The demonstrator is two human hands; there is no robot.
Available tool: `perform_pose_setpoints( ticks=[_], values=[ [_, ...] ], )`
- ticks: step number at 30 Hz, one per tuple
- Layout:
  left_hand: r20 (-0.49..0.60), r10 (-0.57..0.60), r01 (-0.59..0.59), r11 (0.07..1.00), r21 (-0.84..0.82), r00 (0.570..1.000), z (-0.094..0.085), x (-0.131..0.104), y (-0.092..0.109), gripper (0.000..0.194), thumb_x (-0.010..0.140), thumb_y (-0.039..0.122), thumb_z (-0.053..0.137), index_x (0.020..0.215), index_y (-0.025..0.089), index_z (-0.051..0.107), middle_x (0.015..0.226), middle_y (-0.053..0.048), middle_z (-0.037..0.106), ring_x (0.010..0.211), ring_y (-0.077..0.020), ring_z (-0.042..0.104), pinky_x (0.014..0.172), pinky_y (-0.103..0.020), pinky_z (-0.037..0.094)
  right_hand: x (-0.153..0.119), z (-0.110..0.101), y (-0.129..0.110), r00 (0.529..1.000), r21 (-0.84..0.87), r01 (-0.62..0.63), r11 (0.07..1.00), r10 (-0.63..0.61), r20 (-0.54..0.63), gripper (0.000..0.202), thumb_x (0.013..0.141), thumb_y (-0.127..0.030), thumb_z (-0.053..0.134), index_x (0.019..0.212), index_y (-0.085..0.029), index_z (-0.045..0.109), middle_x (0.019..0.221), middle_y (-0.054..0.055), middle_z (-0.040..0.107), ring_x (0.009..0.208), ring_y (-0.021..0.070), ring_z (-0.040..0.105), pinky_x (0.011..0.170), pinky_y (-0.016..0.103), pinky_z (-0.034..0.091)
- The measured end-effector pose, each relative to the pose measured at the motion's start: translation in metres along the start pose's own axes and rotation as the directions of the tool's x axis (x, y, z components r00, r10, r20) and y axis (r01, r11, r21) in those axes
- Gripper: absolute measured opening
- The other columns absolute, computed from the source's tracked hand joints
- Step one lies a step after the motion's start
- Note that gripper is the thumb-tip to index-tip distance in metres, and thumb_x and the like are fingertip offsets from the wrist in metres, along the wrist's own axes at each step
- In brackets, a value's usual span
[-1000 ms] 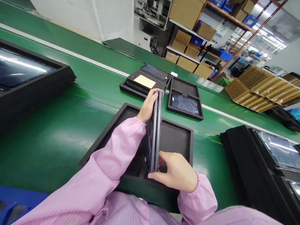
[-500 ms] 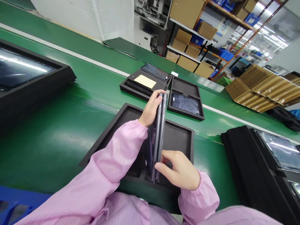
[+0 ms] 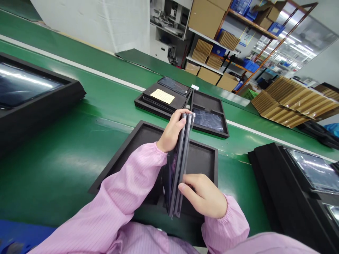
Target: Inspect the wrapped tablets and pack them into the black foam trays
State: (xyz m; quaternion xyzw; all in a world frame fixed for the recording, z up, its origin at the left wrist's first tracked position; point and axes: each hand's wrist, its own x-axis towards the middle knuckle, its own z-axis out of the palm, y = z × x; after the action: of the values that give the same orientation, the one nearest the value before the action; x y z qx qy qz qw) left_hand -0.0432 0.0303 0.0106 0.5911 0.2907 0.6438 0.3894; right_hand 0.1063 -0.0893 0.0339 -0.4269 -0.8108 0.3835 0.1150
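Note:
Two thin tablets (image 3: 180, 165) stand on edge, side by side, over a black foam tray (image 3: 202, 155). My left hand (image 3: 172, 133) is closed over their far top end, fingers across both and thumb against the left one. Close to me, my right hand (image 3: 205, 195) pinches at the lower right edge of the right-hand tablet; its fingertips are partly hidden behind that edge. Clear plastic film (image 3: 191, 132) shows along the right-hand tablet's side. The left tablet's dark screen faces left, over the tray.
Behind, a tray with a stack and a yellow label sheet (image 3: 162, 96) adjoins another black tray (image 3: 225, 127) holding a bagged tablet (image 3: 208, 120). Foam trays with screens stand left (image 3: 39, 106) and right (image 3: 278, 180). Cardboard dividers (image 3: 296, 102) lie at the back right.
The pair of tablets has shifted slightly toward me and right with both hands. Clear film now shows more along the right-hand tablet's side.

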Motion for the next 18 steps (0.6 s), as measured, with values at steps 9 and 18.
perform_pose_setpoints(
  ticks=[9,18],
  values=[
    [0.045,0.040,-0.039,0.999,-0.003,0.998,0.0015,-0.0038,0.0016,0.034,0.092,0.048,0.044,0.109,0.022,0.057,0.113,-0.008,0.062,0.113,-0.0253,0.055,0.106,-0.039,0.039,0.0006,-0.0008,-0.0002,1.000,0.002,0.009,1.000,-0.009,-0.030,0.036,0.096,-0.035,0.036,0.063,-0.023,0.030,0.057,-0.004,0.038,0.053,0.0121,0.034,0.056,0.028,0.024],
    [0.027,0.001,-0.001,1.000,-0.001,1.000,0.0006,-0.0012,0.0003,0.034,0.091,0.047,0.044,0.109,0.022,0.058,0.113,-0.007,0.063,0.112,-0.0249,0.056,0.107,-0.039,0.039,0.0038,0.0002,0.0066,0.997,0.082,0.073,0.994,-0.070,-0.034,0.035,0.099,-0.033,0.027,0.068,-0.023,0.042,0.065,0.001,0.054,0.060,0.0149,0.052,0.063,0.028,0.038]
  ],
)
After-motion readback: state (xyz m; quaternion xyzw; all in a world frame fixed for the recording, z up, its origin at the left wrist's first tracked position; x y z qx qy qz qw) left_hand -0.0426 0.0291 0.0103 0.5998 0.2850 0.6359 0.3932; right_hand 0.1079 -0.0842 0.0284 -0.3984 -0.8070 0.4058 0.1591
